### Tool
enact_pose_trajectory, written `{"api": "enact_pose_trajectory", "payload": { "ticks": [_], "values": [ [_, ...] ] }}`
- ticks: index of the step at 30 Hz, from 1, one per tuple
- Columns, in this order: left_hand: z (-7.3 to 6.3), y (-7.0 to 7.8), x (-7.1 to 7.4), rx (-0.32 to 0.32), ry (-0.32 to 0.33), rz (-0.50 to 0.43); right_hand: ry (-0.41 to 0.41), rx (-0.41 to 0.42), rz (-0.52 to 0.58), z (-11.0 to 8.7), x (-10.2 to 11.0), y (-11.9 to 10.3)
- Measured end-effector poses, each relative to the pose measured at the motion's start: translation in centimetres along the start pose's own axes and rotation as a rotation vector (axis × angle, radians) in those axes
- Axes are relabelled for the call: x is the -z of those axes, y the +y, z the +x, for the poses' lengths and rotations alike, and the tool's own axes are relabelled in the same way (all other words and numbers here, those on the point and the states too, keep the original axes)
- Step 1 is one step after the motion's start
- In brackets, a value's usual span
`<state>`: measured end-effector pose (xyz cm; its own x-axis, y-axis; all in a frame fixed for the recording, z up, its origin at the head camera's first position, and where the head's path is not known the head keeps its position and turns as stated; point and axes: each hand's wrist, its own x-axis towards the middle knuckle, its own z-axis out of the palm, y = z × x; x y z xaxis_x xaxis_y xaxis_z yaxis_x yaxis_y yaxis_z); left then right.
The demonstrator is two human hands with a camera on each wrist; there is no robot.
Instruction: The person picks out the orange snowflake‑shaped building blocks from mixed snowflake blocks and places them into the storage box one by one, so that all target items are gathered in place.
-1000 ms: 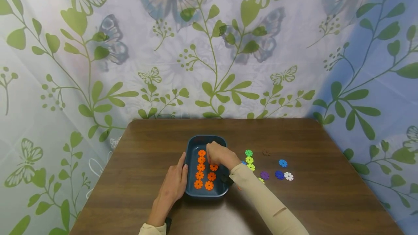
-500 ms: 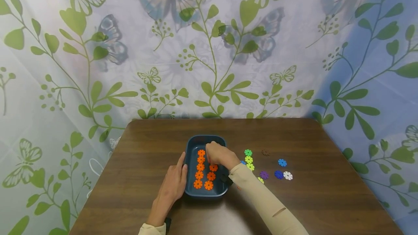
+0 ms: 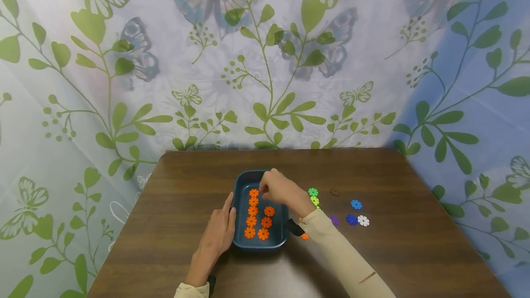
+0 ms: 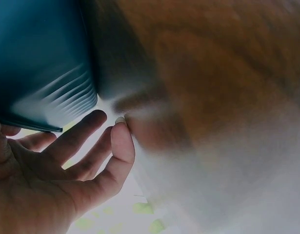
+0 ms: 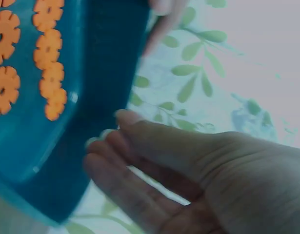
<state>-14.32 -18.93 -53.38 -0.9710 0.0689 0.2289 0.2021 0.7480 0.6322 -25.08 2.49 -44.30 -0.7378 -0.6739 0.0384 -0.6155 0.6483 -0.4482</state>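
Observation:
A dark blue tray (image 3: 261, 246) stands on the table, holding orange notched discs (image 3: 251, 220) in two columns. The left column has several discs, partly overlapping; the right column (image 3: 266, 221) has three. My left hand (image 3: 218, 230) rests along the tray's left side, fingers extended; the left wrist view shows its loosely bent fingers by the ribbed outer wall (image 4: 67, 92). Over the tray's far right part is my right hand (image 3: 283, 191). In the right wrist view its thumb and fingers (image 5: 110, 180) are loosely bent near the wall, with nothing visible between them.
Right of the tray lie loose discs: green (image 3: 313, 191), yellow-green (image 3: 314, 201), brown (image 3: 335, 191), light blue (image 3: 356, 204), dark blue (image 3: 352, 219), white (image 3: 363, 220) and purple (image 3: 334, 220). An orange disc (image 3: 304, 236) is partly under the right sleeve. A patterned curtain (image 3: 265, 59) hangs behind the table.
My right hand has lifted slightly up and away from the right column, so its farthest orange disc shows fully. The left hand stays at the tray's side. The head view has shifted a little.

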Motion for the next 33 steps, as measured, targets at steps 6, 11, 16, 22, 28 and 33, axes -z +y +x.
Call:
{"api": "enact_pose_trajectory", "payload": {
  "ticks": [6,11,16,22,28,33],
  "values": [
    [0.1,-0.1,0.0,0.038,-0.007,-0.001,0.182,0.135,-0.006,-3.0,2.7,-1.0],
    [0.1,-0.1,0.1,0.051,-0.007,-0.002,0.369,0.244,-0.031,-5.9,4.5,-0.9],
    [0.1,-0.1,0.2,0.050,-0.017,-0.010,0.488,0.292,-0.067,-8.7,5.6,0.1],
    [0.0,-0.1,0.1,0.022,-0.001,-0.009,0.496,0.230,-0.113,-11.8,5.5,1.9],
    [-0.1,-0.2,-0.1,0.033,-0.012,-0.020,0.387,0.104,-0.112,-14.1,4.0,3.3],
    [-0.1,-0.1,-0.1,0.035,-0.022,-0.022,0.364,0.106,-0.113,-15.4,2.0,4.9]
  ]
}}
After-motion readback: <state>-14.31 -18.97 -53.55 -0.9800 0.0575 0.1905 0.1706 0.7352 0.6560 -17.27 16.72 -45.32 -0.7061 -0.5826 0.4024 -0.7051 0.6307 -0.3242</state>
